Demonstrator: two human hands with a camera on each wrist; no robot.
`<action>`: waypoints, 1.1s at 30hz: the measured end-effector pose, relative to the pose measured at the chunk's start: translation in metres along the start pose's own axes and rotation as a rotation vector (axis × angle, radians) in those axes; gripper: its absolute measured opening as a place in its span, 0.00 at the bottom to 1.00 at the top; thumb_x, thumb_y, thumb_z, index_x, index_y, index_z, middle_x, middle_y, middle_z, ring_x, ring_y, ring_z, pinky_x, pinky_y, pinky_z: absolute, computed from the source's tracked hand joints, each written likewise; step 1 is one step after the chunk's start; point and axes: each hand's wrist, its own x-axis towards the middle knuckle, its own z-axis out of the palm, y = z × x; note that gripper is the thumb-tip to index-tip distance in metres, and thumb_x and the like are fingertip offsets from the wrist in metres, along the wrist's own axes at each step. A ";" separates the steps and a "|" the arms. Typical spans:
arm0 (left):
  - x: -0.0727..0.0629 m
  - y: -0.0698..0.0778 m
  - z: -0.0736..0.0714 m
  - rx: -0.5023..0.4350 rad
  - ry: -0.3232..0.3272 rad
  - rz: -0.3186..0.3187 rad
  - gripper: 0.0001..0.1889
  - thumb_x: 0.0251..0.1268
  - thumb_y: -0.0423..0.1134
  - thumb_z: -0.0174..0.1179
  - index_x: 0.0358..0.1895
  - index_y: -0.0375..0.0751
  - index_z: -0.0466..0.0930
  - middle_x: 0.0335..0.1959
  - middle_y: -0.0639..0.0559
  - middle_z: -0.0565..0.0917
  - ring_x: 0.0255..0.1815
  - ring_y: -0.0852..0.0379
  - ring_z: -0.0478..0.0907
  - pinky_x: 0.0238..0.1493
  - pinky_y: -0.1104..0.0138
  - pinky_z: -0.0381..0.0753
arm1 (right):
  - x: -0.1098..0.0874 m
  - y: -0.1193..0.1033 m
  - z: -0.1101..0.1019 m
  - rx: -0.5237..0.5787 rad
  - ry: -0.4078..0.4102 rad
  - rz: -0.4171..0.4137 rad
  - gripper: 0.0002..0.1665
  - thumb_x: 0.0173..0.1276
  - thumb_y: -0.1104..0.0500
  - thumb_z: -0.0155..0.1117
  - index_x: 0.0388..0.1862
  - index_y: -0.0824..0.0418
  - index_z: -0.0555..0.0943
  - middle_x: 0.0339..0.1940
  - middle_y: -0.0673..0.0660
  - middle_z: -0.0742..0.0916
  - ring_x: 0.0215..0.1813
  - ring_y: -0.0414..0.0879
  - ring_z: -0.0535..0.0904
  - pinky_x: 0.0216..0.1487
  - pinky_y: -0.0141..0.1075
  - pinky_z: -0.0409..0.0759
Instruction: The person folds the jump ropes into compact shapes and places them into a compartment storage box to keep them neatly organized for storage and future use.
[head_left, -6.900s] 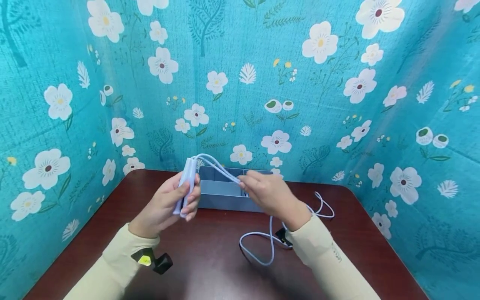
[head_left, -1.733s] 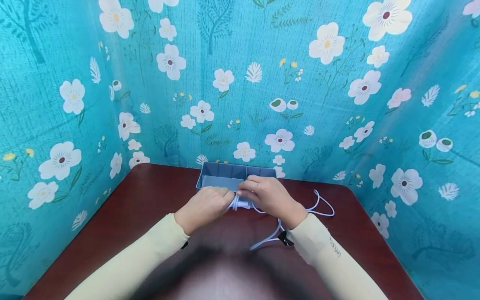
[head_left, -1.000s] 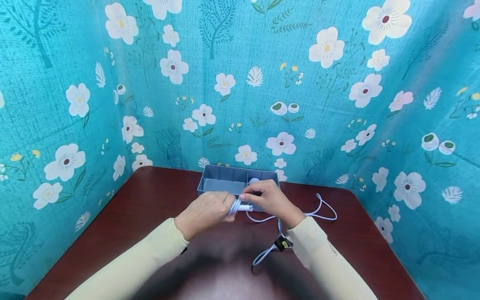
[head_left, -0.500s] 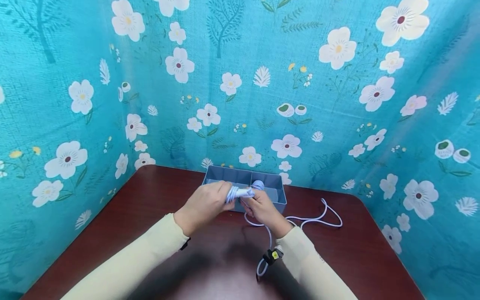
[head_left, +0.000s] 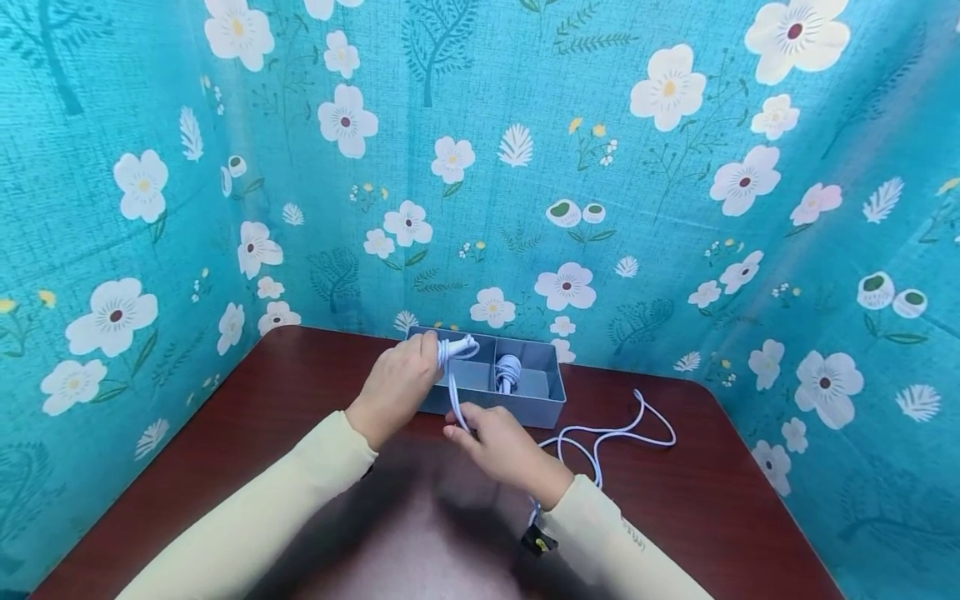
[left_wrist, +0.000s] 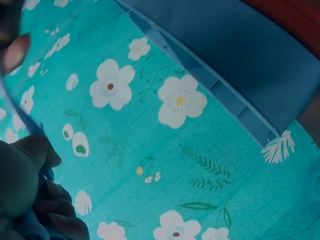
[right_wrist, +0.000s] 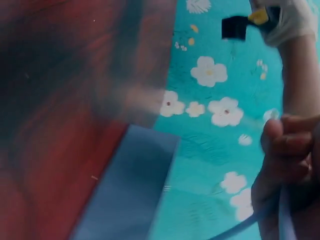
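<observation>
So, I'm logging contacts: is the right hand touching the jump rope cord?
Touching: the head view shows the jump rope cord pinched in the right hand.

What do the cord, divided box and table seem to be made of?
Cord: pale, flexible loops; fabric or plastic, finish unclear. Divided box: probably matte plastic, from its thin, even walls. Table: perhaps varnished wood or laminate, its red-brown top showing glare.
</observation>
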 end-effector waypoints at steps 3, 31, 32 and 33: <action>-0.002 0.002 0.006 0.028 -0.019 -0.004 0.15 0.61 0.32 0.66 0.43 0.27 0.72 0.26 0.43 0.75 0.20 0.54 0.74 0.26 0.63 0.82 | -0.001 -0.016 -0.005 -0.193 0.008 -0.091 0.09 0.71 0.51 0.62 0.36 0.56 0.76 0.18 0.42 0.74 0.21 0.36 0.70 0.24 0.29 0.70; -0.020 0.018 0.010 0.000 -0.115 0.193 0.20 0.51 0.39 0.74 0.41 0.36 0.73 0.24 0.48 0.74 0.21 0.56 0.73 0.24 0.67 0.78 | 0.010 -0.016 -0.088 -0.733 0.315 -0.488 0.11 0.60 0.57 0.74 0.35 0.60 0.81 0.30 0.52 0.75 0.21 0.40 0.75 0.23 0.31 0.77; -0.020 0.019 0.010 0.003 -0.116 0.199 0.19 0.51 0.39 0.74 0.40 0.36 0.73 0.23 0.49 0.73 0.20 0.57 0.72 0.23 0.67 0.77 | 0.010 -0.016 -0.089 -0.722 0.305 -0.498 0.11 0.60 0.58 0.74 0.35 0.60 0.81 0.31 0.52 0.76 0.22 0.39 0.76 0.25 0.31 0.78; -0.020 0.020 0.010 0.002 -0.115 0.204 0.18 0.52 0.39 0.73 0.39 0.36 0.73 0.22 0.49 0.73 0.19 0.57 0.71 0.21 0.67 0.75 | 0.011 -0.016 -0.088 -0.708 0.293 -0.511 0.11 0.59 0.59 0.74 0.35 0.60 0.80 0.33 0.52 0.76 0.23 0.39 0.77 0.26 0.31 0.79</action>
